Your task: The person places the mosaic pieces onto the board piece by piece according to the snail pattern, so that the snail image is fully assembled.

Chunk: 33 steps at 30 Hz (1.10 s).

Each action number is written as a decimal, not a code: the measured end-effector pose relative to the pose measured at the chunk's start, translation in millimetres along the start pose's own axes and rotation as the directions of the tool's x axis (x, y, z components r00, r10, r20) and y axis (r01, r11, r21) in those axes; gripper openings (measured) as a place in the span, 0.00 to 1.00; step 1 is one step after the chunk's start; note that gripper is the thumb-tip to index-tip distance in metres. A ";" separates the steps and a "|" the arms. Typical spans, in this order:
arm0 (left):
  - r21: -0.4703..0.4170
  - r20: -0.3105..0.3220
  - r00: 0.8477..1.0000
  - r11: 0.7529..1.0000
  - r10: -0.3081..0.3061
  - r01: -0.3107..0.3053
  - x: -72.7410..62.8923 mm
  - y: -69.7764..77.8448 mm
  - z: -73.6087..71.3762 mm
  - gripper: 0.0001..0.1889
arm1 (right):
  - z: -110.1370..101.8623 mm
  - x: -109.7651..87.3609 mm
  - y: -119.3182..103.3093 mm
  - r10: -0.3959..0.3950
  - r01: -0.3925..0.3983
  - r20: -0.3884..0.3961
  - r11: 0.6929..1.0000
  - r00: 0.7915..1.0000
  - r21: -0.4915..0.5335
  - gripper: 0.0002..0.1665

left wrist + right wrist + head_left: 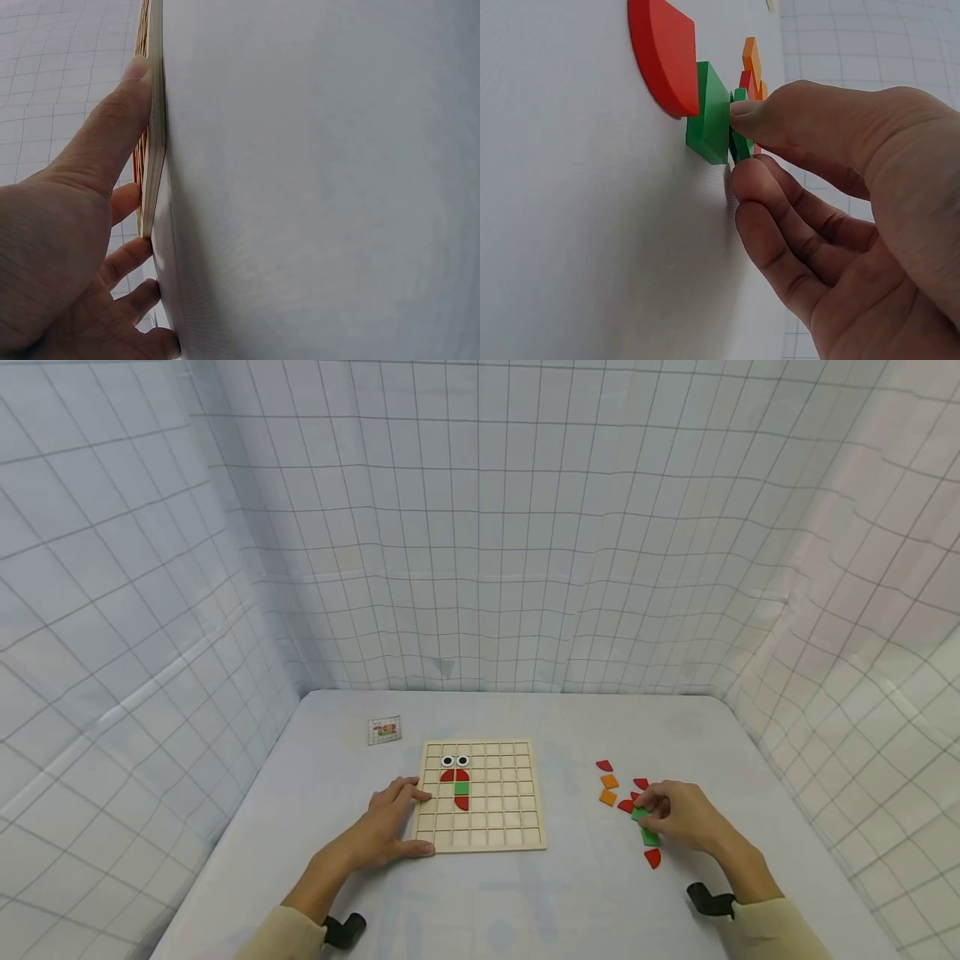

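Observation:
A square wooden grid board [498, 839] lies on the table. On its cells sit two round eye tiles [454, 761], a green square [462, 787] and several red rounded tiles [461, 803]. My left hand [386, 827] rests at the board's left side, fingers spread, with the thumb [120, 124] against its edge. To the right, among loose tiles, my right hand [684, 814] pinches a green square tile [740, 139] between thumb and fingers. Another green square tile [709, 116] lies right beside it, and a red rounded tile [664, 56] is closer to the camera.
Two orange squares [608, 797] and several red rounded tiles [604, 766] lie scattered left of and around the right hand. A small picture card [385, 730] is behind the board at the left. White gridded curtains [480, 568] enclose the table's back and sides.

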<state>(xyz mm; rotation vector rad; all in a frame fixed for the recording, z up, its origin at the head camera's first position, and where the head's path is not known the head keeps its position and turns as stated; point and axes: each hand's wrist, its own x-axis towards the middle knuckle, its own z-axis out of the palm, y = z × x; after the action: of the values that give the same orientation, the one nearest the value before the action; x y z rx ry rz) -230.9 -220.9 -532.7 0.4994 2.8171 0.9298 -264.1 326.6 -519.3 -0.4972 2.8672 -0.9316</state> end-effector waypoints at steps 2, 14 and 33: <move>-0.003 0.001 1.000 1.000 -0.006 0.006 -0.1 0.1 0.3 0.42 | 0.1 -0.1 -1.2 -0.005 0.005 -0.002 1.000 1.000 -0.003 0.13; 0.003 0.001 1.000 1.000 0.011 -0.011 0.1 -1.3 0.7 0.43 | 0.2 2.5 -13.0 -0.063 0.063 -0.011 0.998 0.998 -0.026 0.12; 0.000 0.003 1.000 1.000 -0.001 0.001 -1.2 2.0 -0.2 0.43 | 16.6 25.0 -43.3 -0.232 0.232 -0.020 0.973 0.973 0.016 0.12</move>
<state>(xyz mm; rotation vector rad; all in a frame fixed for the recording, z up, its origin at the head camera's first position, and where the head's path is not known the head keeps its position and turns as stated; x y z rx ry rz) -229.3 -219.9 -531.3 0.4983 2.8142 0.9281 -272.6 276.0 -507.0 -0.8410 2.8573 -0.9969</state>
